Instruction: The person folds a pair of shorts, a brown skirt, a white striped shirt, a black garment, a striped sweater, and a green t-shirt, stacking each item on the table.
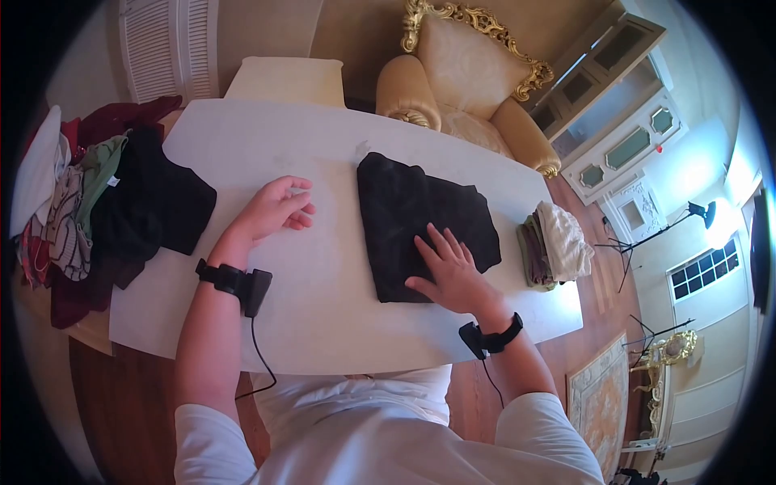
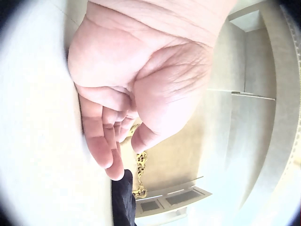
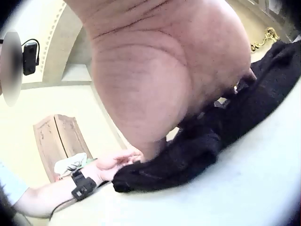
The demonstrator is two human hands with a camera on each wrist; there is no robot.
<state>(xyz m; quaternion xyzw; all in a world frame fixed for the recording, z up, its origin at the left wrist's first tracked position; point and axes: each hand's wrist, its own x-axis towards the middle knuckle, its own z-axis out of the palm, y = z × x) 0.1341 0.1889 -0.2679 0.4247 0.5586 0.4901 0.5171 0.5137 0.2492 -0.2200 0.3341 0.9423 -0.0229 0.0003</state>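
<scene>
A folded black garment (image 1: 396, 218) lies flat on the white table, right of centre in the head view. My right hand (image 1: 449, 271) rests on its lower right part, fingers spread and straight. In the right wrist view the dark cloth (image 3: 188, 160) bulges in soft folds under that hand. My left hand (image 1: 275, 208) is off to the garment's left, holding nothing, with its fingers loosely bent. The left wrist view shows the left palm (image 2: 136, 61) on edge close over the table, the black cloth (image 2: 121, 200) beyond its fingertips.
On the left sits a heap of mixed clothes (image 1: 97, 194), a black piece spilling onto the white table (image 1: 283, 323). A small stack of folded clothes (image 1: 558, 246) stands near the right edge. Behind the table are a gilded armchair (image 1: 469, 81) and a pale side table (image 1: 283, 79).
</scene>
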